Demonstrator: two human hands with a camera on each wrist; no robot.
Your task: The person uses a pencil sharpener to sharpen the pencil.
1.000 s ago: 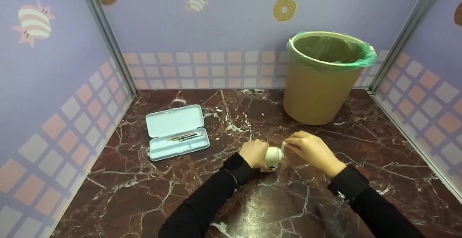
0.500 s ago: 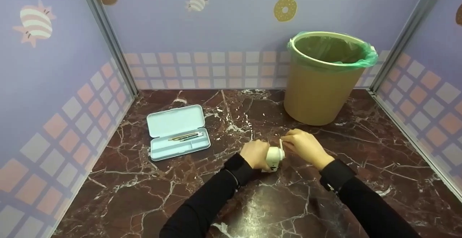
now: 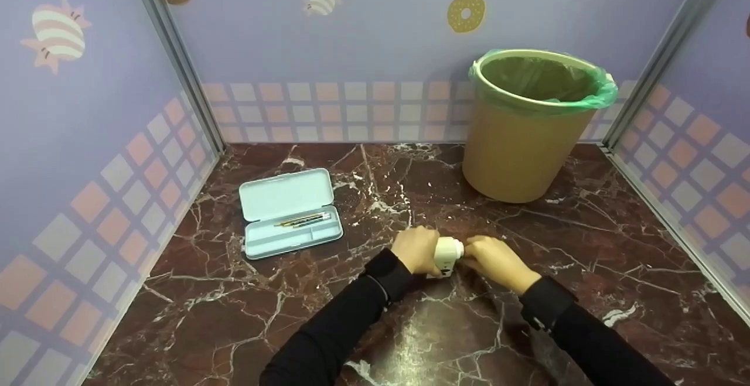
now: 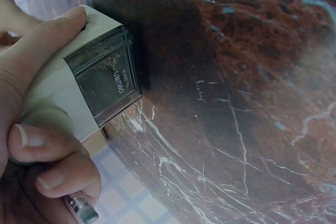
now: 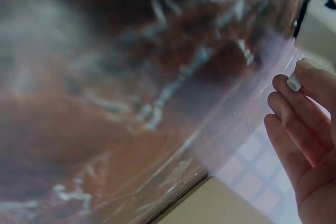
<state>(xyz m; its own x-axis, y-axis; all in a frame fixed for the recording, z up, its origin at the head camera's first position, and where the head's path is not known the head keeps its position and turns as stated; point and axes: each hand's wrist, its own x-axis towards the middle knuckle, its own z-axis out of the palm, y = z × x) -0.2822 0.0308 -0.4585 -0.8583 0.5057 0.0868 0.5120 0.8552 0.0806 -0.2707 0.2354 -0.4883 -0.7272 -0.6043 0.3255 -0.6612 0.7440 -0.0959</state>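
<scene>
Gripping the cream pencil sharpener [image 3: 447, 250] are the fingers of my left hand [image 3: 415, 249], as the head view shows; the sharpener is near the middle of the dark red, marbled tabletop [image 3: 234, 316]. My right hand [image 3: 497, 260] is just beside its white front, fingertips bent inward, their hold hidden from this angle. To the left lies an open, pale blue pencil case [image 3: 285, 195], with pencils [image 3: 304, 219] in its tray. A tan waste bin [image 3: 515, 157], a green liner [image 3: 597, 96] folded over its rim, stands at the back right. Pale specks [image 3: 404, 197] are scattered beyond my hands.

Left wrist view: my thumb lies along the sharpener's casing, other fingers curled at its side. The clear drawer [image 4: 107, 74] bears white lettering and appears to contain shavings. A metal-collared pencil end [image 4: 84, 209] projects beside my fingers; whether they press on it I cannot tell.

Right wrist view: my thumb and forefinger pinch the small white crank knob [image 5: 294, 82], the remaining fingers loosely extended. Part of the sharpener's casing shows at the upper right.
</scene>
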